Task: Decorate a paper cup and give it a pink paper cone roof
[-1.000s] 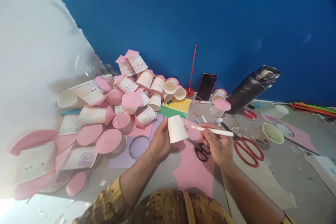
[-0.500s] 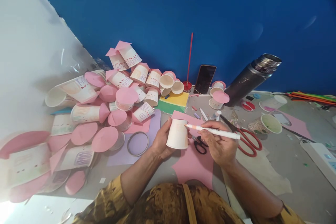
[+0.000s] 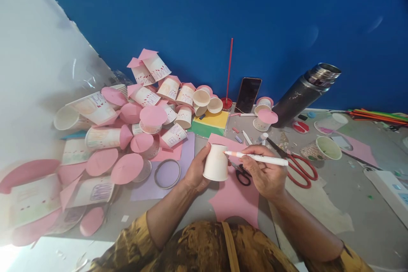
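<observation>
My left hand (image 3: 197,171) is closed round the side of a white paper cup (image 3: 216,163), which is held upside down with its rim toward me. Between the fingers and thumb of my right hand (image 3: 266,174) is a white marker pen (image 3: 261,158) with an orange tip end. The tip meets the upper right side of the cup, where faint orange colouring shows. Under my hands lies pink paper (image 3: 237,204). Black-handled scissors (image 3: 243,176) rest on it, partly hidden behind my right hand.
Decorated cups with pink paper roofs (image 3: 127,169) crowd the left side. A tape ring (image 3: 167,174) lies on purple paper (image 3: 143,193). Red-handled scissors (image 3: 301,171), a dark flask (image 3: 296,97), a phone (image 3: 248,94) and a patterned cup (image 3: 321,148) are on the right and back.
Both hands stay almost in place. The marker's tip remains at the cup's upper right side, and the view has shifted very slightly.
</observation>
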A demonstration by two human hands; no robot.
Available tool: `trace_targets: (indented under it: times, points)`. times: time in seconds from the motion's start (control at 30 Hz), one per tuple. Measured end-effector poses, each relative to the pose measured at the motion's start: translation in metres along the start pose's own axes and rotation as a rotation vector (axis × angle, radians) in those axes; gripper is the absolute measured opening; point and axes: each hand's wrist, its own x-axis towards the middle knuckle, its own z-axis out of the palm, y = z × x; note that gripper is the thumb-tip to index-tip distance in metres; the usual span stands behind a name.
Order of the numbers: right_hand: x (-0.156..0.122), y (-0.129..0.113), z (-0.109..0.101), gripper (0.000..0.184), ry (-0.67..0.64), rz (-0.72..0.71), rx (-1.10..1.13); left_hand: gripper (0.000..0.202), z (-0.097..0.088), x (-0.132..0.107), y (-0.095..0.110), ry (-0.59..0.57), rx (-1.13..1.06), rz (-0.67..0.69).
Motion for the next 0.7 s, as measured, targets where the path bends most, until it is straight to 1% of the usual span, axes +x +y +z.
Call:
trace_targets:
  times: [0.13, 0.37, 0.53, 0.7]
  points:
    - [-0.0002, -0.0007, 0.0004, 0.005, -0.007, -0.025, -0.022, 0.049, 0.0004, -0.0002, -0.0028, 0.048, 0.085, 0.052]
    - [0.0006, -0.0017, 0.0010, 0.005, -0.021, -0.043, -0.044, 0.057, 0.0027, 0.0007, -0.0063, 0.080, 0.181, 0.211]
    - [0.0015, -0.0015, 0.0015, 0.006, -0.044, -0.066, -0.041, 0.063, 0.0058, 0.0002, -0.0074, 0.111, 0.191, 0.221]
    - [0.0027, -0.0016, 0.0012, 0.007, -0.030, -0.142, -0.071, 0.062, 0.0075, 0.0001, -0.0078, 0.154, 0.188, 0.261]
